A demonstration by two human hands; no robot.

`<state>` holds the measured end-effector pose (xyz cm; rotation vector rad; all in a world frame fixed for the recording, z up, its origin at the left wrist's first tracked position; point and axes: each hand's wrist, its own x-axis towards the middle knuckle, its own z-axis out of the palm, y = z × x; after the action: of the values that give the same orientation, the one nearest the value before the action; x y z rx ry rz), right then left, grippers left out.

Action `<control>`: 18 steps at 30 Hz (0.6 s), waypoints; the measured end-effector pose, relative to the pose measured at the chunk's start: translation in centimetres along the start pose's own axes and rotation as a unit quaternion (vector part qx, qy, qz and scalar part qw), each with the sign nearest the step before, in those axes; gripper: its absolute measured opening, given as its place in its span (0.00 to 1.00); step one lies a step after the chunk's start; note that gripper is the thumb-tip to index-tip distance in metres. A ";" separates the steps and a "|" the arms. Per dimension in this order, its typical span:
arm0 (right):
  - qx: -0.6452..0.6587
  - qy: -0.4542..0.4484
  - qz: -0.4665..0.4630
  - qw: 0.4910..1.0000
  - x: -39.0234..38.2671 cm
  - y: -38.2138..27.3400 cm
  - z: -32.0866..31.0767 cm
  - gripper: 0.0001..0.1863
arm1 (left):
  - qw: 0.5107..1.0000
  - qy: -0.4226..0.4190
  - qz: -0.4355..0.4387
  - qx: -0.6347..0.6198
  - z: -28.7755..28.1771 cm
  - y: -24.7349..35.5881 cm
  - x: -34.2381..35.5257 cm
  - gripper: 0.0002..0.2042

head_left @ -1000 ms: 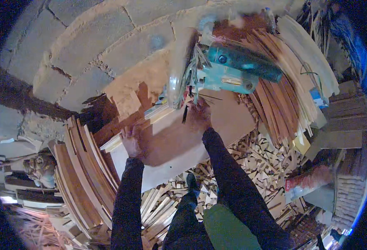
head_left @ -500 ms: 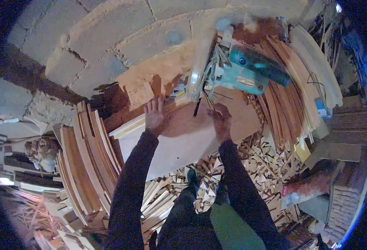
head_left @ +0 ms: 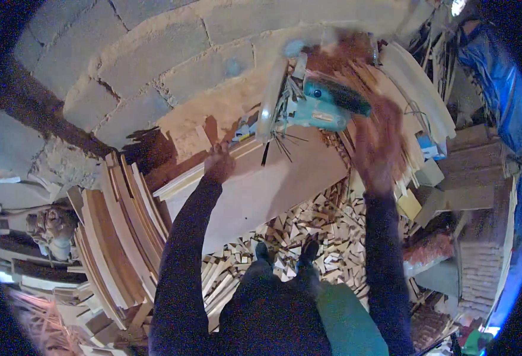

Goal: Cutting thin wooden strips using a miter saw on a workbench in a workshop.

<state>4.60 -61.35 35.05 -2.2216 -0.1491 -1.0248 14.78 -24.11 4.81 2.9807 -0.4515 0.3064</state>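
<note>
My left hand [head_left: 220, 164] rests at the far edge of a pale flat board [head_left: 246, 204], beside a light wooden strip along that edge. Its fingers look spread, with nothing visible in them. Farther right, my right hand [head_left: 381, 145] is raised over a stack of long brown wooden strips [head_left: 404, 115]; motion smears its fingers, so a grip cannot be made out. Between the hands, at the back, sits a teal power tool [head_left: 326, 107] with a dark upper part. Thin dark sticks [head_left: 282, 147] poke out over the board's far side.
Small wood offcuts [head_left: 308, 219] cover the floor around my feet. Long boards [head_left: 115, 237] lean at the left, and a block wall [head_left: 154, 50] rises behind. On the right are a blue plastic sheet [head_left: 492, 77] and flattened cardboard [head_left: 471, 204].
My right hand has left the thin sticks and swung right over the wooden strips. My left hand has lowered its fingers at the board's far edge. The view has shifted slightly.
</note>
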 end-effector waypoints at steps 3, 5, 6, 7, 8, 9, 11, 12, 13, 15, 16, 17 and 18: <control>-0.135 -0.068 -0.216 0.965 6.7 -0.8 1.6 0.21 | 0.998 -0.049 -0.011 -0.042 -0.3 -0.4 0.4 0.27; -0.162 -0.175 -0.220 0.946 8.8 -0.3 2.6 0.22 | 0.992 -0.053 -0.013 -0.110 -0.3 -0.7 0.6 0.27; -0.110 -0.197 -0.217 0.950 9.6 0.1 3.4 0.18 | 0.998 -0.041 0.007 -0.051 -0.3 -0.8 0.7 0.28; -0.065 -0.224 -0.196 0.952 10.0 0.5 4.2 0.15 | 0.998 -0.043 0.013 -0.041 -0.2 -0.9 0.9 0.28; -0.043 -0.263 -0.147 0.953 10.2 1.1 4.5 0.13 | 0.995 -0.086 0.029 -0.044 -0.3 -1.0 1.0 0.28; -0.036 -0.268 -0.164 0.949 10.2 1.7 4.6 0.16 | 0.998 -0.050 0.026 -0.022 -0.3 -1.0 1.1 0.28; -0.067 -0.299 -0.151 0.940 9.9 2.7 4.7 0.22 | 0.996 -0.085 0.025 -0.023 -0.3 -1.0 1.4 0.29; -0.085 -0.310 -0.148 0.935 9.8 3.0 4.8 0.24 | 0.997 -0.059 0.039 -0.016 -0.3 -0.9 1.4 0.29; -0.106 -0.310 -0.155 0.932 9.7 3.3 4.8 0.24 | 0.997 -0.059 0.042 -0.007 -0.3 -0.9 1.4 0.29; -0.104 -0.312 -0.159 0.931 9.8 3.5 5.0 0.25 | 0.997 -0.062 0.046 0.011 0.0 -1.0 1.5 0.29; -0.081 -0.315 -0.154 0.933 9.9 3.6 5.2 0.24 | 0.996 -0.066 0.048 0.026 0.4 -1.0 1.4 0.30; -0.072 -0.318 -0.150 0.933 9.9 3.6 5.3 0.24 | 0.996 -0.081 0.030 0.002 0.9 -1.1 1.5 0.30; -0.062 -0.320 -0.147 0.934 10.0 3.6 5.3 0.24 | 0.994 -0.075 0.052 0.056 1.5 -1.3 1.5 0.30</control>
<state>16.09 -62.51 37.74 -2.6324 -0.7384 -0.4151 16.83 -23.50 3.61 3.1096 -0.6278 0.1220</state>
